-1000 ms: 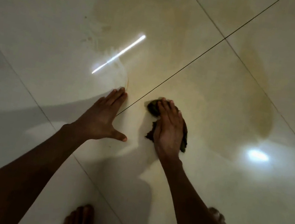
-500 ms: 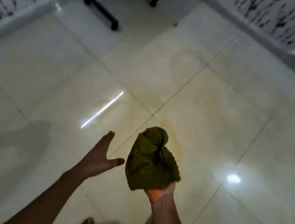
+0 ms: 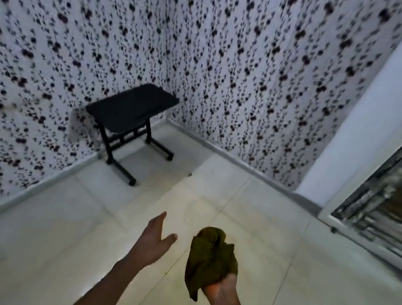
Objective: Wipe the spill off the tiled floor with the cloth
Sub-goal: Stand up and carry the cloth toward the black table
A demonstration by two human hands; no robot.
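My right hand [image 3: 221, 287] is raised palm up above the floor, holding a crumpled olive-green cloth [image 3: 211, 258] that hangs over its fingers. My left hand [image 3: 156, 240] is lifted beside it, open with fingers apart and holding nothing. Below both hands lies the pale tiled floor [image 3: 304, 289] with a faint yellowish tint [image 3: 199, 221] ahead of the hands. A distinct spill edge is hard to make out from this height.
A small black stool-like table [image 3: 132, 111] on a wheeled frame stands in the far corner. Flower-patterned walls [image 3: 248, 67] close off the left and back. A white pillar [image 3: 386, 117] and a framed door or mirror [image 3: 397, 212] are on the right.
Both hands left the floor and rose. The right hand lifted the cloth off the tiles and turned palm up. The view tilted up from the floor to the room corner.
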